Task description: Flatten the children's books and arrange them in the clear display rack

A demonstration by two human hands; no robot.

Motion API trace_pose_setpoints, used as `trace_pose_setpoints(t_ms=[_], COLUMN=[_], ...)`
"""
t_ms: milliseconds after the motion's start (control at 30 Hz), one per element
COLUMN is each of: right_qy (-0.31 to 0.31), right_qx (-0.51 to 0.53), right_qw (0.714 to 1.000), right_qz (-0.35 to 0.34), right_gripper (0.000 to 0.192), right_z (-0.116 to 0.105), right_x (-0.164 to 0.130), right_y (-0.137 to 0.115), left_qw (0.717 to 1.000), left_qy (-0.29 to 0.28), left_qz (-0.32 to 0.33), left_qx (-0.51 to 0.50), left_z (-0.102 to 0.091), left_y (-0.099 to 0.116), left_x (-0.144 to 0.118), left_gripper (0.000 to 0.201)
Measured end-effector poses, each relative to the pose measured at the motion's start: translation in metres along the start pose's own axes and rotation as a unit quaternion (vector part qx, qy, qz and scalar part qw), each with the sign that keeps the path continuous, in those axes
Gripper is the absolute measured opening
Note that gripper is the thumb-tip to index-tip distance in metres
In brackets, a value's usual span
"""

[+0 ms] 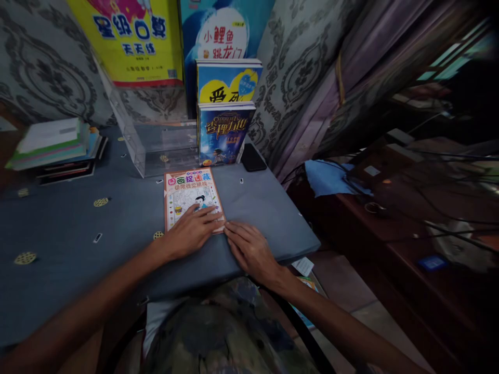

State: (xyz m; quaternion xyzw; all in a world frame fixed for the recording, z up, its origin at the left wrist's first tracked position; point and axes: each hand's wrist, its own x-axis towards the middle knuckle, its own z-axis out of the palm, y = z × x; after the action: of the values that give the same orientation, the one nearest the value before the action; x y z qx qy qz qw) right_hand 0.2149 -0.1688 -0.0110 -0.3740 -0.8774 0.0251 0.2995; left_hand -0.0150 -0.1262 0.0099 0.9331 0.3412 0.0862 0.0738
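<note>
A thin picture book (183, 195) with an orange border and colourful Chinese title lies closed on the grey cloth-covered table. My left hand (193, 228) rests flat over its lower cover, fingers stretched out and slightly apart. At the book's lower right corner is my right hand (249, 246), its fingers pressed together with the tips pinching the corner; the thumb is partly hidden. Just behind the picture book stands a clear acrylic book rack (167, 161). Upright at its right side are a dark blue book (222, 137) and a yellow-and-blue book (228, 83).
A black phone (253, 158) lies right of the rack. Stacked books and papers (58, 143) sit at the left. Behind stand a yellow workbook (136, 47) and a teal book (191, 47). Beyond the table's right edge, a dark red cabinet (374, 244) carries cables and a blue cloth (331, 176).
</note>
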Motion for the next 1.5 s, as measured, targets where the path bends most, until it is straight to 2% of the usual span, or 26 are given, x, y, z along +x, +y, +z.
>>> trace_pose_setpoints(t_ms=[200, 367, 700, 833, 933, 1033, 1200, 1267, 1333, 1400, 1500], right_qy=[-0.004, -0.002, -0.006, -0.011, -0.022, -0.033, -0.054, -0.051, -0.041, -0.032, -0.025], right_qx=[0.022, 0.021, 0.034, 0.041, 0.054, 0.049, 0.026, 0.022, 0.023, 0.029, 0.048], right_qw=[1.0, 1.0, 0.999, 0.999, 0.998, 0.998, 0.998, 0.998, 0.999, 0.999, 0.998], right_qz=[0.008, 0.003, 0.012, 0.014, 0.023, 0.032, 0.028, 0.025, 0.023, 0.022, 0.025], right_gripper=[0.035, 0.034, 0.034, 0.032, 0.031, 0.03, 0.029, 0.028, 0.028, 0.029, 0.029], right_z=[0.0, 0.0, 0.001, -0.001, -0.003, -0.002, 0.008, 0.012, 0.015, 0.017, 0.017], right_x=[-0.005, -0.004, -0.005, -0.004, 0.001, 0.013, 0.033, 0.036, 0.035, 0.033, 0.033], right_y=[-0.001, -0.001, 0.0, 0.002, 0.007, 0.014, 0.016, 0.016, 0.017, 0.018, 0.02], left_qw=[1.0, 0.999, 0.992, 0.989, 0.976, 0.958, 0.937, 0.916, 0.873, 0.801, 0.664], left_qy=[0.018, 0.015, 0.073, 0.089, 0.116, 0.142, 0.191, 0.22, 0.248, 0.275, 0.306], left_qz=[-0.005, -0.01, -0.073, -0.11, -0.18, -0.249, -0.28, -0.29, -0.311, -0.347, -0.414], left_qx=[0.012, 0.039, 0.07, 0.039, 0.035, 0.028, -0.081, -0.167, -0.282, -0.403, -0.543], left_z=[0.008, 0.006, 0.003, 0.001, 0.002, 0.005, 0.004, -0.002, -0.01, -0.018, -0.028], left_y=[0.015, 0.022, 0.013, 0.007, 0.003, -0.004, -0.016, -0.019, -0.022, -0.025, -0.029], left_x=[-0.015, -0.027, -0.108, -0.127, -0.128, -0.118, -0.087, -0.078, -0.071, -0.068, -0.063], left_gripper=[0.043, 0.046, 0.05, 0.046, 0.043, 0.05, 0.055, 0.056, 0.057, 0.058, 0.062])
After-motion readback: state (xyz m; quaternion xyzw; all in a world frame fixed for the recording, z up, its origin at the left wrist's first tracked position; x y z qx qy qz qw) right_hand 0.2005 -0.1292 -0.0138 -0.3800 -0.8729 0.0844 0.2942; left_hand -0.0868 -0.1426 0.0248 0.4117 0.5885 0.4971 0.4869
